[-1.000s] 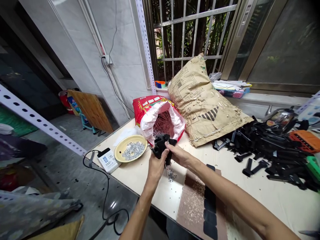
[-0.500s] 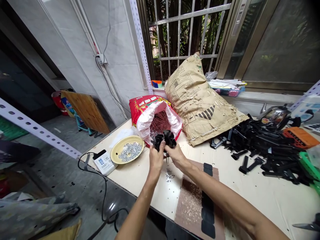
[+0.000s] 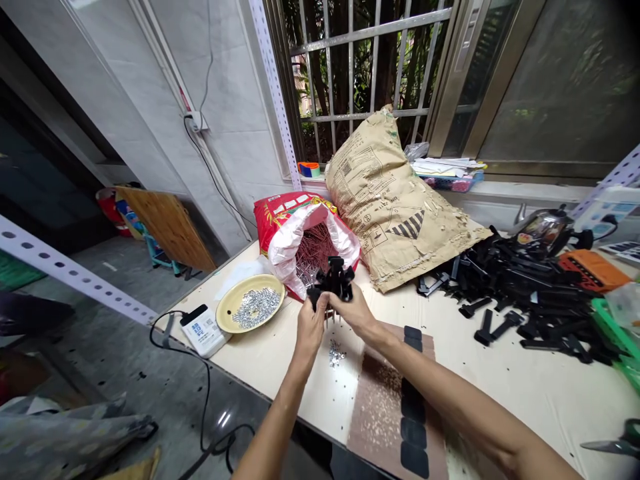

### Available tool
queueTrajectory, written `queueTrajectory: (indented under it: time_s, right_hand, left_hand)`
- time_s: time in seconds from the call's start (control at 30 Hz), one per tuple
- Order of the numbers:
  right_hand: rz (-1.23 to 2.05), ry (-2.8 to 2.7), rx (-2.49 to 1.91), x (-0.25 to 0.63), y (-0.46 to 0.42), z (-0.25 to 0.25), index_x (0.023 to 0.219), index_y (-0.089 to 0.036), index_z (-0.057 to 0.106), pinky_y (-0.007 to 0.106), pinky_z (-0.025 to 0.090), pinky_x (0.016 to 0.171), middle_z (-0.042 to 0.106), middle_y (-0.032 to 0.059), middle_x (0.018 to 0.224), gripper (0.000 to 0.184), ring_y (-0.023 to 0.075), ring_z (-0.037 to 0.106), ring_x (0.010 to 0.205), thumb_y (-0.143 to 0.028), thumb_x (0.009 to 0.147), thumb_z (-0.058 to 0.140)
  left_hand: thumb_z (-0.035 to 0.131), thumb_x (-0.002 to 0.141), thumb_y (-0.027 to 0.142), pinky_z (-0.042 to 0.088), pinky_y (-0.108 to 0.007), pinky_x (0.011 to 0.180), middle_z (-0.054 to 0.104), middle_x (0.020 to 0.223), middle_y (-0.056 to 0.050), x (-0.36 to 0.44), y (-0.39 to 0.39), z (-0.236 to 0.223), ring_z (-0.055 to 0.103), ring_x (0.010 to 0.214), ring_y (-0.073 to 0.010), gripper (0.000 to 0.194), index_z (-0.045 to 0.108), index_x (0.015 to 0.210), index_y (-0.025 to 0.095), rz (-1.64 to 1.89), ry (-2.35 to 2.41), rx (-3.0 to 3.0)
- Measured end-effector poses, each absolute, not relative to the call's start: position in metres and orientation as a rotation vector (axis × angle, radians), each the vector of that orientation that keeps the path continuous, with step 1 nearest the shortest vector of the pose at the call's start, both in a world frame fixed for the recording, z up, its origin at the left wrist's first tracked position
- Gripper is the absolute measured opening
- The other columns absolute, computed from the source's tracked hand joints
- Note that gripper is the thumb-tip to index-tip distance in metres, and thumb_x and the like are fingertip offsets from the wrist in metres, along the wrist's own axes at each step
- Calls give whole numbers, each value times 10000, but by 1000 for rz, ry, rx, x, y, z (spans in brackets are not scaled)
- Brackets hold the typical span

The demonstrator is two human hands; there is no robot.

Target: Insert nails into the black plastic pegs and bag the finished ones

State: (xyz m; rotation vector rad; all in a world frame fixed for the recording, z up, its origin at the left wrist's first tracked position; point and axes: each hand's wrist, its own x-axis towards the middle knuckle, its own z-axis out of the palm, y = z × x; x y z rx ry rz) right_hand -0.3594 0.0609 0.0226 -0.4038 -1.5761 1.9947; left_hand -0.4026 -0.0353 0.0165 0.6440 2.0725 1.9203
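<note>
My left hand [image 3: 311,327] and my right hand [image 3: 356,315] are closed together around a bunch of black plastic parts [image 3: 335,279], held above the table in front of an open red sack [image 3: 273,213]. Thin metal shanks, like screws, point down from under the bunch. Long reddish-brown screws [image 3: 315,248] fill the mouth of the sack, inside its white lining. Below my hands lies a small heap of shiny metal pieces [image 3: 337,353]. Left of them, more such pieces [image 3: 257,307] lie in a yellow dish [image 3: 225,322]. My palms hide part of the bunch.
A large paper sack [image 3: 395,200] leans against the window. On the right are a pile of black plastic parts [image 3: 540,287], a kettle [image 3: 543,230], a green basket [image 3: 613,340] and scissors [image 3: 610,448]. A brown board [image 3: 375,413] with black pads lies in front. A white box [image 3: 205,333] stands left.
The black parts, spread between my two hands before, are now gathered into one tighter bunch. More shanks show beneath it. The view has shifted slightly.
</note>
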Motion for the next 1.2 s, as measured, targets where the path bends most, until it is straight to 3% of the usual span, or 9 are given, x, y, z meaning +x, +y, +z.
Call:
queueTrajectory:
  time_s: [0.13,0.23,0.37,0.6,0.73,0.93,1.07,1.2]
  right_hand:
    - [1826,-1681,-324,-345,57,30,863,-155,599,256,481,620,623,22,779,266,137,554,678,-384,732,635]
    - [1717,-1727,-273,-340,55,31,940,-168,587,277,485,698,630,34,852,273,155,560,753,-379,768,613]
    - [1718,-1694,-353,-347,54,22,989,-172,569,287,481,718,625,35,872,289,166,563,772,-371,781,592]
    - [1942,-1709,-223,-358,55,17,1072,-180,557,303,464,826,635,30,947,469,187,571,896,-381,676,708]
    - [2153,-1408,-363,-355,65,35,1055,-166,596,336,461,881,656,54,969,489,199,588,945,-518,721,652]
    - [2264,-1367,-327,-327,96,34,1146,-219,596,389,434,969,632,55,1136,530,208,547,1110,-581,759,608]
    - [2267,-1448,-325,-301,111,29,1159,-229,597,399,413,980,618,58,1177,552,223,523,1148,-561,722,661]
    - [2204,-1580,-534,-273,129,37,1210,-281,540,464,411,913,587,54,1215,615,255,533,1117,-565,685,688]
  left_hand:
    - [515,789,600,492,-341,813,667,1045,-120,-396,-37,28,625,941,-243,538,616,1056,144,1988,2160,730]
    - [583,772,553,453,-342,906,663,1090,-106,-394,-37,38,594,1041,-242,515,603,1105,160,2048,2120,785]
    - [523,812,568,419,-342,977,630,1179,-111,-401,-29,43,547,1149,-225,580,530,1237,173,2137,1796,709]
    - [480,792,646,482,-386,909,666,1088,-155,-405,-15,37,612,1051,-252,698,508,1260,129,2084,1396,458]
    - [630,746,543,480,-363,906,621,1170,-154,-400,-10,42,589,1078,-252,693,463,1287,143,1943,1427,694]
    - [763,618,357,525,-297,583,656,1004,-105,-399,7,49,638,737,-201,731,463,1251,148,1528,1672,954]
    - [737,571,244,458,-244,479,654,765,-30,-390,29,45,573,578,-157,492,594,1030,137,1425,1862,1129]
    - [652,617,250,477,-283,580,648,690,-21,-385,53,41,593,645,-200,199,638,794,159,1381,2095,1311]
